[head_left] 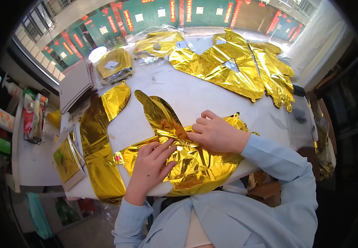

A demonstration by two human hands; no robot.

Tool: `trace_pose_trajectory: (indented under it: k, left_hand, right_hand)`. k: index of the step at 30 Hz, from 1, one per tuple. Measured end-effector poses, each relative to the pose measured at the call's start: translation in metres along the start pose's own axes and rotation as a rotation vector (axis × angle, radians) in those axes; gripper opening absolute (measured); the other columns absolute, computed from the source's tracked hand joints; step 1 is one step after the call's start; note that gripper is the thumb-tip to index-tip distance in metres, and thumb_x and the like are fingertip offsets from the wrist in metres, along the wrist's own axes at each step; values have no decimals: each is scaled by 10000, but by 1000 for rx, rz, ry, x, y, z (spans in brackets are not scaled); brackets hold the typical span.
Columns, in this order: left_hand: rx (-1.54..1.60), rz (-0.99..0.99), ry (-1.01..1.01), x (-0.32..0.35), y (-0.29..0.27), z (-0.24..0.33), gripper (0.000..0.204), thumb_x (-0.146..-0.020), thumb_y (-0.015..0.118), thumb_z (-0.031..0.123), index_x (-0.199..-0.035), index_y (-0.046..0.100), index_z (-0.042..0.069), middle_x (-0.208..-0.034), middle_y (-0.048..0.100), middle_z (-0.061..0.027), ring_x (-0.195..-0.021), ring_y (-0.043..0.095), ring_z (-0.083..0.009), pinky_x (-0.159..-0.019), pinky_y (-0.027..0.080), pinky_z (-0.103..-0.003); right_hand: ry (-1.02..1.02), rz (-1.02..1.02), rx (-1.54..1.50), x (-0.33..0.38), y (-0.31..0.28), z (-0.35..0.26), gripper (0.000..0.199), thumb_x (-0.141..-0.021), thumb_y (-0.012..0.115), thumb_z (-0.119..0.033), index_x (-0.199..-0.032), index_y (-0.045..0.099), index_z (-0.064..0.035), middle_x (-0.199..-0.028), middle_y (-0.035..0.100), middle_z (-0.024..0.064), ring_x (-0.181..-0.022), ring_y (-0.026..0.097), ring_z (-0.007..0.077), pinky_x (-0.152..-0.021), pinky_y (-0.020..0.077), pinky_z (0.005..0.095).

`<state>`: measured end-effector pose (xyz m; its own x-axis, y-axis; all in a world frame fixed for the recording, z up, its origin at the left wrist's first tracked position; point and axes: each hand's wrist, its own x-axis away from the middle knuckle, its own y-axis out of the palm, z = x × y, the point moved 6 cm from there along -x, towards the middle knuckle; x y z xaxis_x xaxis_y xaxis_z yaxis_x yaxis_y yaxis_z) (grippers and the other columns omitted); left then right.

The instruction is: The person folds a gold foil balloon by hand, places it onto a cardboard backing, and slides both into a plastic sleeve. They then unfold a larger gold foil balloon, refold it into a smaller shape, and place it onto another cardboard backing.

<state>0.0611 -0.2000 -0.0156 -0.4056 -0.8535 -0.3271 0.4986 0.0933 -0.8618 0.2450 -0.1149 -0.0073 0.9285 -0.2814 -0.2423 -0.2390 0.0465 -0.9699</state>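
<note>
A flat gold foil balloon (195, 165) lies partly folded at the table's near edge, its narrow arm (159, 109) pointing away from me. My left hand (152, 165) rests on the foil with its fingers stretched out and apart. At the fold where the narrow arm meets the wide part, my right hand (216, 133) has its fingers curled, with the fingertips on the creased foil. What lies under the fingertips is partly hidden. Left of my left hand is another flat gold foil balloon (98, 140), long and curved.
Further gold foil balloons (224, 62) lie at the back right. Behind the long one stand a gold foil pack (114, 64), a clear plastic bag with gold foil (158, 44) and a stack of grey sheets (76, 86). A side shelf (38, 165) with bottles is at left.
</note>
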Motion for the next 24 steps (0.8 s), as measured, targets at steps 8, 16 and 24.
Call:
trace_pose_trajectory:
  k: [8, 16, 24]
  left_hand:
    - [42, 49, -47, 3, -2, 1, 468, -873, 805, 235, -1306, 698, 94, -1381, 664, -83, -1193, 610, -324, -1046, 480, -440]
    - [24, 28, -60, 8, 1, -3, 421, -874, 813, 235, -1264, 722, 102, -1321, 670, -130, -1212, 624, -372, -1044, 489, -463]
    - [-39, 189, 12, 24, -10, -2, 328, -955, 725, 269, -1230, 746, 93, -1147, 756, -121, -1042, 729, -345, -888, 569, -452]
  right_hand:
    - [193, 227, -113, 10, 5, -20, 566, -859, 755, -133, -1403, 614, -64, -989, 587, 85, -891, 604, 280, -809, 501, 399]
    - [245, 302, -319, 19, 19, -8, 600, -840, 747, -41, -1408, 684, -224, -911, 553, 60, -791, 577, 269, -729, 478, 395]
    - [228, 343, -429, 21, 21, -4, 624, -821, 721, -6, -1367, 729, -309, -870, 513, 45, -761, 531, 251, -703, 438, 381]
